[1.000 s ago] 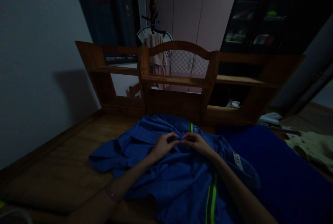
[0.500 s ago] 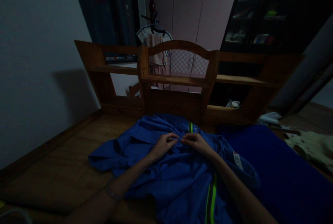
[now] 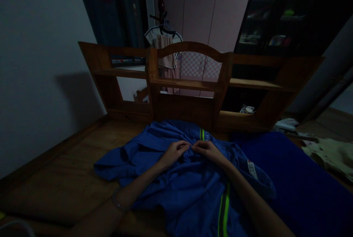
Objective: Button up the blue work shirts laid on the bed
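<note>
A blue work jacket [image 3: 176, 182] with yellow-green and dark stripes lies rumpled across the wooden bed board. Over its middle, my left hand [image 3: 175, 152] pinches the cloth between thumb and fingers. My right hand [image 3: 209, 151] does the same just beside it, the fingertips of both hands almost meeting. The small part of the jacket between the fingertips is too dark to make out. A white label [image 3: 252, 169] shows on the jacket's right side, and pale lettering sits by the upper stripe.
A wooden headboard with shelves [image 3: 187, 87] stands behind the jacket. To the right lies a dark blue flat cloth or mat [image 3: 292, 182]. A white wall [image 3: 41, 64] borders the left side. Clothes [image 3: 164, 47] hang on a stand beyond the headboard, before a pink wardrobe [image 3: 198, 13].
The fingertips of my two hands have come slightly closer together on the jacket. Otherwise the jacket and arms look almost the same.
</note>
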`<move>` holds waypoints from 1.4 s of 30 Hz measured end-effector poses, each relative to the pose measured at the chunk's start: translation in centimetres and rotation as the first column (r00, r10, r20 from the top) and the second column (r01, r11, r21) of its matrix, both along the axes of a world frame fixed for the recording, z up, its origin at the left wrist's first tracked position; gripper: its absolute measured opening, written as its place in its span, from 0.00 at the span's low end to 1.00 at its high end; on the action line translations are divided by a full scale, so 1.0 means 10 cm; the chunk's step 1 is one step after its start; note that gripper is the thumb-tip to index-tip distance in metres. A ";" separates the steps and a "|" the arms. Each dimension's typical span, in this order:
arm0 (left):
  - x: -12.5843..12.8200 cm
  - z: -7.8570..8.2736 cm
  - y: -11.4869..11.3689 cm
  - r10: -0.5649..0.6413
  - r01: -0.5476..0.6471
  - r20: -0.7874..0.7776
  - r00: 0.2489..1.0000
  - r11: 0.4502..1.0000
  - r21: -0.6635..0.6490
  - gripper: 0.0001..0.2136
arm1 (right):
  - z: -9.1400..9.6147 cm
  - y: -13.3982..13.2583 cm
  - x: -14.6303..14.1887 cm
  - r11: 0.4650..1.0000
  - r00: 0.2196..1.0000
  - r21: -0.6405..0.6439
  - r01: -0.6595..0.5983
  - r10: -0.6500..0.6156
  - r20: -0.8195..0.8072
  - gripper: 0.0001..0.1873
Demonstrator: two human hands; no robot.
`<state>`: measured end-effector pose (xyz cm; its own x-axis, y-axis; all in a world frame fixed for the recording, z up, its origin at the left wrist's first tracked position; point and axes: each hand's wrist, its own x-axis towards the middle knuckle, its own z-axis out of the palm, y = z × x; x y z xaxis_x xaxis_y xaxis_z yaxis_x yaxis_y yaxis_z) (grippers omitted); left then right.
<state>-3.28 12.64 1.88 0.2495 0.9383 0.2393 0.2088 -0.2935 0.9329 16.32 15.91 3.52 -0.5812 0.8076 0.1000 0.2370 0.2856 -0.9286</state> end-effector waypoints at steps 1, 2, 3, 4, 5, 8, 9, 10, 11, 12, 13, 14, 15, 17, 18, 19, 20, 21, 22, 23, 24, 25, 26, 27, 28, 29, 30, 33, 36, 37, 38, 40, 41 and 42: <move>0.00 0.00 0.00 -0.005 0.005 -0.003 1.000 1.000 -0.002 0.16 | 0.00 0.00 0.00 1.000 1.000 0.004 -0.002 0.002 0.000 0.19; 0.00 0.00 0.00 -0.007 0.007 -0.005 1.000 1.000 0.000 0.15 | 0.00 0.00 0.00 1.000 1.000 0.008 -0.005 0.005 0.000 0.19; 0.00 0.01 -0.01 -0.007 0.007 -0.006 1.000 1.000 0.004 0.15 | -0.01 0.00 0.00 1.000 1.000 0.011 -0.006 0.006 -0.004 0.19; 0.00 0.02 -0.02 -0.006 0.007 -0.009 1.000 1.000 0.011 0.15 | -0.01 0.00 0.00 1.000 1.000 0.013 -0.007 0.007 -0.008 0.19; 0.00 0.03 -0.03 -0.005 0.005 -0.011 1.000 1.000 0.019 0.14 | -0.02 0.00 0.00 1.000 1.000 0.013 -0.009 0.009 -0.012 0.19; 0.01 0.07 -0.05 -0.005 0.006 -0.024 1.000 0.999 0.034 0.14 | -0.03 0.01 0.00 1.000 1.000 0.020 -0.015 0.015 -0.009 0.18; 0.01 0.08 -0.05 -0.007 0.008 -0.028 1.000 0.999 0.037 0.13 | -0.03 0.02 0.00 1.000 1.000 0.025 -0.017 0.017 -0.006 0.18; 0.01 0.08 -0.06 -0.008 0.009 -0.030 1.000 0.999 0.039 0.13 | -0.03 0.02 0.00 0.999 1.000 0.028 -0.016 0.016 -0.006 0.18; 0.01 0.08 -0.06 -0.010 0.011 -0.031 0.999 0.999 0.042 0.13 | -0.03 0.01 0.00 0.999 1.000 0.031 -0.013 0.013 -0.006 0.17; 0.01 0.08 -0.06 -0.014 0.015 -0.031 0.999 0.999 0.045 0.13 | -0.03 0.01 0.00 0.999 1.000 0.030 -0.010 0.010 -0.006 0.17; 0.01 0.07 -0.06 -0.016 0.018 -0.030 0.999 0.999 0.046 0.12 | -0.02 0.01 0.00 1.000 1.000 0.028 -0.007 0.007 -0.004 0.17; 0.01 0.07 -0.06 -0.018 0.019 -0.030 0.999 0.999 0.044 0.12 | -0.02 0.01 0.00 1.000 1.000 0.025 -0.005 0.005 0.000 0.17; 0.01 0.05 -0.05 -0.018 0.020 -0.031 0.999 0.999 0.041 0.12 | -0.02 0.01 0.00 1.000 1.000 0.022 -0.004 0.004 0.002 0.17; 0.01 0.03 -0.04 -0.015 0.017 -0.035 0.999 0.999 0.036 0.12 | -0.02 0.01 -0.01 1.000 1.000 0.018 -0.005 0.005 0.003 0.18; 0.01 0.02 -0.04 -0.013 0.014 -0.039 0.999 0.999 0.036 0.13 | -0.02 0.01 -0.01 1.000 1.000 0.018 -0.005 0.005 0.001 0.18; 0.00 0.01 -0.04 -0.010 0.012 -0.045 0.999 0.999 0.037 0.13 | -0.02 0.01 -0.01 1.000 1.000 0.018 -0.006 0.006 -0.002 0.18; 0.00 0.00 -0.03 -0.008 0.010 -0.052 0.999 0.999 0.039 0.13 | -0.02 0.01 -0.01 1.000 1.000 0.020 -0.006 0.006 -0.005 0.18; 0.00 0.00 -0.03 -0.005 0.007 -0.058 0.998 0.999 0.042 0.13 | -0.03 0.01 -0.01 1.000 1.000 0.021 -0.008 0.008 -0.006 0.18; 0.00 0.00 -0.02 -0.002 0.004 -0.061 0.998 0.999 0.044 0.13 | -0.03 0.01 -0.01 1.000 1.000 0.022 -0.007 0.007 -0.007 0.18; 0.00 0.00 -0.02 0.000 0.003 -0.061 0.998 0.999 0.047 0.12 | -0.03 0.01 -0.01 1.000 1.000 0.024 -0.005 0.005 -0.008 0.18; 0.00 0.00 -0.02 -0.001 0.004 -0.059 0.998 0.999 0.051 0.12 | -0.03 0.01 -0.01 1.000 1.000 0.026 -0.001 0.001 -0.006 0.18; 0.00 0.00 -0.01 -0.003 0.006 -0.056 0.998 0.999 0.052 0.12 | -0.03 0.01 -0.01 1.000 1.000 0.029 0.003 -0.003 -0.003 0.18; 0.00 -0.01 -0.01 -0.006 0.009 -0.054 0.999 0.999 0.051 0.12 | -0.03 0.00 -0.01 0.999 1.000 0.033 0.004 -0.004 0.000 0.18; 0.00 -0.01 -0.01 -0.007 0.009 -0.052 0.999 0.999 0.048 0.13 | -0.02 0.00 -0.01 0.999 1.000 0.036 0.004 -0.004 0.002 0.18; 0.00 -0.01 -0.01 -0.007 0.009 -0.055 0.998 0.999 0.044 0.13 | -0.02 0.00 -0.01 0.999 1.000 0.039 0.003 -0.003 0.001 0.18; 0.00 -0.01 -0.01 -0.004 0.006 -0.058 0.998 0.999 0.040 0.13 | -0.02 0.00 0.00 0.999 1.000 0.039 -0.002 0.002 0.001 0.17; 0.00 -0.01 -0.01 0.000 0.002 -0.060 0.998 0.999 0.038 0.13 | -0.02 0.00 0.00 0.999 1.000 0.039 -0.008 0.008 0.000 0.17; 0.00 -0.01 -0.01 -0.003 0.006 -0.070 0.998 0.999 0.044 0.13 | -0.03 0.00 0.00 0.999 1.000 0.036 -0.012 0.012 -0.001 0.17; 0.00 0.00 -0.03 -0.003 0.011 -0.095 0.995 0.997 0.079 0.12 | -0.04 0.01 -0.01 0.999 1.000 0.032 -0.006 0.006 0.000 0.17; 0.00 0.01 -0.03 0.011 0.000 -0.114 0.993 0.995 0.099 0.12 | -0.04 0.01 -0.01 0.999 1.000 0.031 -0.007 0.007 0.001 0.17; 0.01 0.02 -0.04 0.031 -0.014 -0.142 0.989 0.993 0.120 0.11 | -0.04 0.01 -0.01 0.999 1.000 0.032 -0.010 0.010 0.002 0.17; 0.01 0.04 -0.08 0.074 -0.039 -0.217 0.973 0.986 0.160 0.10 | -0.05 0.02 -0.01 0.999 1.000 0.043 -0.015 0.015 0.006 0.17; 0.02 0.06 -0.09 0.092 -0.047 -0.257 0.962 0.983 0.176 0.10 | -0.05 0.02 -0.01 0.999 1.000 0.051 -0.015 0.015 0.009 0.18; 0.03 0.07 -0.11 0.104 -0.049 -0.295 0.950 0.981 0.188 0.11 | -0.06 0.02 -0.01 0.998 1.000 0.058 -0.014 0.013 0.014 0.18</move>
